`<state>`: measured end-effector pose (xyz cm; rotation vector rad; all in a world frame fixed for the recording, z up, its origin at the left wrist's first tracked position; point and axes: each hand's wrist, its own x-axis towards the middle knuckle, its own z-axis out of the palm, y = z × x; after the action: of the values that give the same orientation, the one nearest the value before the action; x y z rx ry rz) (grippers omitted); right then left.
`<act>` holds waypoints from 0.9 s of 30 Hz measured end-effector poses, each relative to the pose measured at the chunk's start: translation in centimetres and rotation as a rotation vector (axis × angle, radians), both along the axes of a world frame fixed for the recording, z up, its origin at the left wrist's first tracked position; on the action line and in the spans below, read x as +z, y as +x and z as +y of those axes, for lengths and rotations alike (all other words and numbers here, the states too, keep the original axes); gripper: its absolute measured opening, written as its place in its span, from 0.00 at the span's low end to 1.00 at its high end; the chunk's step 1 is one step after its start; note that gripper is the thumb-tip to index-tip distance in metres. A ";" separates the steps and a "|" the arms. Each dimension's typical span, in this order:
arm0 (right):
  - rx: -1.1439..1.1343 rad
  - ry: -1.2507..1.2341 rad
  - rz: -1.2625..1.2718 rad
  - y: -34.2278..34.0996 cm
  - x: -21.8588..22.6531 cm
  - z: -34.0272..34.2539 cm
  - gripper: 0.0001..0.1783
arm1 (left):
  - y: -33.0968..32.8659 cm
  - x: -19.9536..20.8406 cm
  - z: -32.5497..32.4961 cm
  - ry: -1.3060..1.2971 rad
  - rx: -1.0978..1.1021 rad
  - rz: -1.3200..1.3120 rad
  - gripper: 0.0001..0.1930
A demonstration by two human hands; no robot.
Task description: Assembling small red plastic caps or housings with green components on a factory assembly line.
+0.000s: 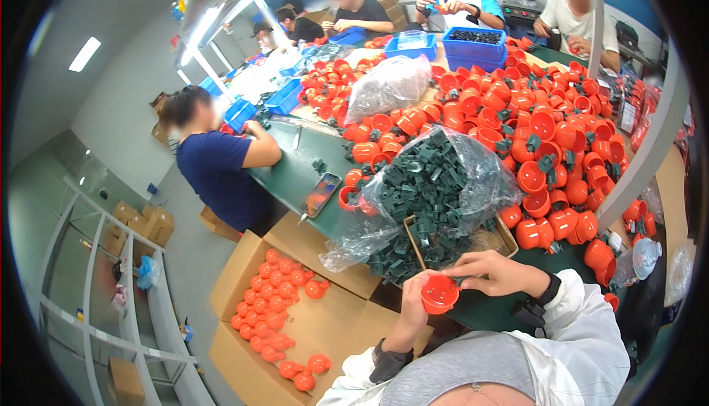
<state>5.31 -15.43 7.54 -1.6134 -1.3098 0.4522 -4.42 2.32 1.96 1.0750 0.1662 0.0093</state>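
My left hand (414,301) is closed around a small red plastic cup (440,294), its round open mouth facing up toward me. My right hand (493,273) comes in from the right with its fingertips pinched at the cup's side; a small dark bit shows there, too hidden to make out. Just beyond both hands lies a heap of dark green plastic clips (425,184), spilling from a clear plastic bag (484,177). A cardboard tray (504,239) sits partly under that heap.
A big pile of red cups (543,125) with green clips fills the table's right side. At my left stands an open carton (332,332) with several red cups inside. A phone (321,195) lies on the green tabletop (295,162). Blue bins (473,48) and co-workers are beyond.
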 end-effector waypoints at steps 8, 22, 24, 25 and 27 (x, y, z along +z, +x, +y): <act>-0.085 0.063 -0.091 -1.0 -0.3 0.8 0.19 | 0.1 -0.6 0.9 -0.214 -0.081 0.194 0.25; -0.219 0.105 -0.253 -0.5 -2.6 1.9 0.17 | 0.7 -0.5 0.8 0.182 0.172 -0.013 0.10; -0.153 0.059 -0.336 -0.3 -1.6 2.2 0.20 | 0.3 0.1 1.0 0.147 0.179 -0.001 0.10; -0.104 0.001 -0.293 -0.4 -1.1 2.1 0.23 | 0.2 0.3 1.1 0.112 0.182 0.013 0.09; -0.074 -0.015 -0.226 -0.8 0.6 2.1 0.23 | 0.1 0.0 1.6 0.149 0.222 -0.010 0.10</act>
<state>4.55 -13.29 8.16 -1.7585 -1.4098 0.2405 -4.31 3.88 2.00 1.2007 0.2786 0.2300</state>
